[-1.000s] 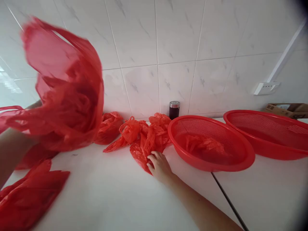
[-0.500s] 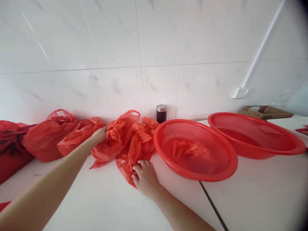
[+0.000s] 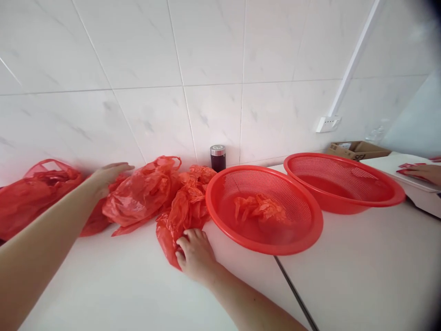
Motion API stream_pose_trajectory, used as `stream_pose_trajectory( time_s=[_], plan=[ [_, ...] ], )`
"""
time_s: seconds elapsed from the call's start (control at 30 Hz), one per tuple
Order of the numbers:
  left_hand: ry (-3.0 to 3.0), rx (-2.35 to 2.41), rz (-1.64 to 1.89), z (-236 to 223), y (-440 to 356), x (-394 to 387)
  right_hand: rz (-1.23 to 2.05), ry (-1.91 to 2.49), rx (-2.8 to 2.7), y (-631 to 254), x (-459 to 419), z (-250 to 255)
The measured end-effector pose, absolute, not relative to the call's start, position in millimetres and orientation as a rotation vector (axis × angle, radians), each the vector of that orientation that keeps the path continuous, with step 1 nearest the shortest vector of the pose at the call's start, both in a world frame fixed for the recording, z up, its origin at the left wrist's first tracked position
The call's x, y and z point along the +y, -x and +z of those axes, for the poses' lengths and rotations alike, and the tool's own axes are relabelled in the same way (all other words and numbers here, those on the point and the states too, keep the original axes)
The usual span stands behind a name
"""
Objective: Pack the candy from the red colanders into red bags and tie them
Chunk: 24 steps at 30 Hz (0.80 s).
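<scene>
My left hand is stretched over a red plastic bag, fingers extended and holding nothing. To its right lies another bulging red plastic bag with a loop handle. My right hand has its fingers curled into the front of a crumpled red plastic bag, gripping its film; the fingertips are partly hidden. Just right of that bag stands a red perforated basket with crumpled red plastic inside.
A second red basket is behind at the right. A dark flask stands by the tiled wall, and a cardboard box is farther right. Another person's hand rests at the right edge. More red bags lie at left.
My left hand has let go of the handled bag and moved left, its fingers now stretched out. The right hand keeps its place on the crumpled bag. The view has turned right.
</scene>
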State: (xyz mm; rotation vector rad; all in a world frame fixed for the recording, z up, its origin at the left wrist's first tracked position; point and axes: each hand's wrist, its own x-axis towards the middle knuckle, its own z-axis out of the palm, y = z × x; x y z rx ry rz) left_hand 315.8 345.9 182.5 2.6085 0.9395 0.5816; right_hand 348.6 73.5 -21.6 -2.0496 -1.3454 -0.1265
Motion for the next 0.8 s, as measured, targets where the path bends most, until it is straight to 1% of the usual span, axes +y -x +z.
stream_pose_trajectory(
  time_s=[0.1,0.17,0.2,0.27,0.3,0.33,0.4,0.47,0.57,0.67,0.73,0.8],
  plan=[
    [-2.477,1.025,0.817,189.4,-308.2,306.1,-0.161,2.06,-1.352,-348.0,74.3,-24.3],
    [-2.5,0.925,0.954,175.2,-300.9,268.0,-0.204,2.059,-1.359,-348.2,75.2,-24.9],
    [-2.549,0.822,1.057,162.0,-297.0,248.1,-0.226,2.054,-1.361,-348.5,75.8,-24.7],
    [-2.734,0.288,1.234,125.9,-289.9,212.5,-0.26,2.044,-1.357,-349.0,76.5,-23.6],
    [-2.792,0.126,1.204,105.1,-287.0,198.9,-0.28,2.039,-1.355,-349.0,76.4,-22.8],
    [-2.816,0.094,1.106,84.0,-284.7,189.0,-0.309,2.032,-1.352,-348.6,75.8,-21.9],
    [-2.679,0.24,0.928,44.9,-281.8,180.5,-0.396,1.997,-1.353,-346.3,72.1,-19.0],
    [-2.627,0.332,0.882,14.3,-280.7,184.6,-0.49,1.924,-1.347,-341.6,64.6,-11.8],
    [-2.637,0.398,0.876,-13.1,-281.0,201.1,-0.553,1.761,-1.334,-333.3,46.3,15.8],
    [-2.663,0.445,0.921,-23.9,-281.8,213.0,-0.589,1.668,-1.303,-336.4,22.3,64.7],
    [-2.678,0.451,0.956,-25.4,-282.2,214.5,-0.604,1.787,-1.239,-353.3,6.0,100.0],
    [-2.687,0.454,0.989,-23.9,-282.1,212.0,-0.511,2.133,-1.208,-382.7,-8.4,126.8]
  ],
)
